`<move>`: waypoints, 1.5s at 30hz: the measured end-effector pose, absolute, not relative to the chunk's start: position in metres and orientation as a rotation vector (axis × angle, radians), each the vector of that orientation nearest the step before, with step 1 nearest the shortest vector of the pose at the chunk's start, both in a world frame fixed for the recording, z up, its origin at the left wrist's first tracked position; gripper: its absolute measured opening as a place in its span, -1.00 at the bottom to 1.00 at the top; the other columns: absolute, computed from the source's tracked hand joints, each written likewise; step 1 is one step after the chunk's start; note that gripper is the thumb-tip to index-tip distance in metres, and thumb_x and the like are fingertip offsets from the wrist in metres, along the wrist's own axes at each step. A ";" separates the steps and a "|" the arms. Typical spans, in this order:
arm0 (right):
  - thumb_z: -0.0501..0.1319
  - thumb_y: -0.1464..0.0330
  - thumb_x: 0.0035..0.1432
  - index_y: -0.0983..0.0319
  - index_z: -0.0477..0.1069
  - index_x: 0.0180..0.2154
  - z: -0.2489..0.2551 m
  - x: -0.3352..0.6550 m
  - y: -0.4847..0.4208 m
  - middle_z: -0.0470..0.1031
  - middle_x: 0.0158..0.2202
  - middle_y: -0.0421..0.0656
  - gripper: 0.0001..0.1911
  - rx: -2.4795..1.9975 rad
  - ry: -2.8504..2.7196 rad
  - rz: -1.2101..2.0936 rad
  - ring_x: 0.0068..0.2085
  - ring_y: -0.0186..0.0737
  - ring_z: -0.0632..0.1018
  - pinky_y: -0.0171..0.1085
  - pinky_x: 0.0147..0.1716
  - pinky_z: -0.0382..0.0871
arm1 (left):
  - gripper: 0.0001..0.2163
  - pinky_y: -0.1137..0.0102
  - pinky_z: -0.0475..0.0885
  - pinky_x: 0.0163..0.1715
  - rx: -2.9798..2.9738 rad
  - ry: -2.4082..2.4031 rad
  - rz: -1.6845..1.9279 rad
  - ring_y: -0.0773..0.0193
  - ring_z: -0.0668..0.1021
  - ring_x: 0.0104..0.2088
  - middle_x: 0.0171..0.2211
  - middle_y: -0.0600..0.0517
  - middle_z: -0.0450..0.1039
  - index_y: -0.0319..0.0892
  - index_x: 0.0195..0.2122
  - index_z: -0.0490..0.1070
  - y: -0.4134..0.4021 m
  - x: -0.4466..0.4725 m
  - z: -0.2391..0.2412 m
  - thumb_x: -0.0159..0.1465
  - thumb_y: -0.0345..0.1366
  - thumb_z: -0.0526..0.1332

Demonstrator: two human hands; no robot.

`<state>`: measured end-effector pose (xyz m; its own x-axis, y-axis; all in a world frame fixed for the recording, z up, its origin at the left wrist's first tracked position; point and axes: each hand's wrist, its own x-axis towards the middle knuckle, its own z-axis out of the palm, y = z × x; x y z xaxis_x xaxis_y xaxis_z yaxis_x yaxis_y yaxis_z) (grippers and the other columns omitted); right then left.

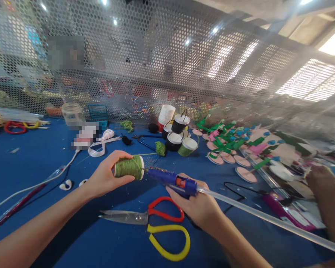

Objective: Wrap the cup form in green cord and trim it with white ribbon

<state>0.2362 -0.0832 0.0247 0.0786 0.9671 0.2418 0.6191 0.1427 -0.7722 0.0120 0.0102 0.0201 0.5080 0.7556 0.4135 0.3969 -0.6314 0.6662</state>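
My left hand (104,175) grips a small cup wrapped in green yarn (128,167), held on its side above the blue table. My right hand (199,206) is closed round a blue glue gun (171,178); its nozzle touches the cup's white rim. A long clear glue stick (268,219) juts out of the gun's back toward the right. A strand of green yarn runs from the cup to a small yarn ball (160,148) on the table.
Red and yellow scissors (156,219) lie just below my hands. Behind them stand several small yarn-wrapped buckets (180,136), white cups (166,113), pink discs with green pieces (229,149), a jar (72,113) and a perforated metal screen (156,67). Another person's hand (321,178) is at right.
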 end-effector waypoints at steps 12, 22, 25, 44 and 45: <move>0.16 0.29 -0.01 0.23 0.32 -0.53 0.023 0.238 -0.086 0.36 -0.63 -0.26 -0.85 -1.568 -1.633 0.650 -0.58 -0.35 0.36 -0.39 -0.57 0.29 | -0.66 0.29 0.42 -0.34 2.044 1.024 0.848 0.19 0.47 -0.29 -0.25 0.00 0.39 -0.15 -0.16 0.28 0.008 0.014 0.022 0.04 -0.20 0.26; 0.14 0.33 -0.02 0.21 0.37 -0.54 0.030 0.237 -0.082 0.36 -0.66 -0.24 -0.87 -1.584 -1.661 0.482 -0.60 -0.33 0.36 -0.38 -0.61 0.27 | -0.67 0.19 0.35 -0.08 2.376 0.810 0.972 0.16 0.42 -0.09 -0.15 -0.05 0.33 -0.13 -0.14 0.26 0.011 0.012 0.016 0.07 -0.31 0.27; 0.14 0.34 -0.04 0.19 0.38 -0.54 0.034 0.236 -0.081 0.37 -0.66 -0.23 -0.89 -1.603 -1.660 0.453 -0.60 -0.29 0.37 -0.35 -0.61 0.28 | -0.67 0.18 0.35 -0.06 2.442 0.732 0.980 0.15 0.40 -0.05 -0.11 -0.09 0.32 -0.14 -0.12 0.25 0.010 0.011 0.014 0.08 -0.34 0.26; 0.11 0.33 -0.04 0.18 0.38 -0.55 0.032 0.235 -0.074 0.43 -0.64 -0.21 -0.87 -1.618 -1.648 0.435 -0.59 -0.24 0.43 -0.30 -0.55 0.35 | -0.67 0.14 0.34 -0.05 2.695 0.533 0.905 0.10 0.35 -0.02 -0.04 -0.14 0.27 -0.11 -0.06 0.22 0.008 0.008 0.015 0.14 -0.40 0.20; 0.12 0.34 -0.05 0.18 0.38 -0.55 0.033 0.234 -0.074 0.43 -0.64 -0.21 -0.87 -1.619 -1.645 0.441 -0.59 -0.24 0.44 -0.30 -0.55 0.35 | -0.67 0.14 0.34 -0.05 2.683 0.544 0.914 0.10 0.36 -0.02 -0.04 -0.13 0.28 -0.11 -0.06 0.22 0.008 0.008 0.014 0.14 -0.40 0.21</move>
<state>0.2344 -0.0743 0.0329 0.1056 0.9547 0.2783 0.6877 0.1320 -0.7139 0.0085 0.0084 0.0143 0.7326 0.4248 0.5319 0.2646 -0.8976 0.3525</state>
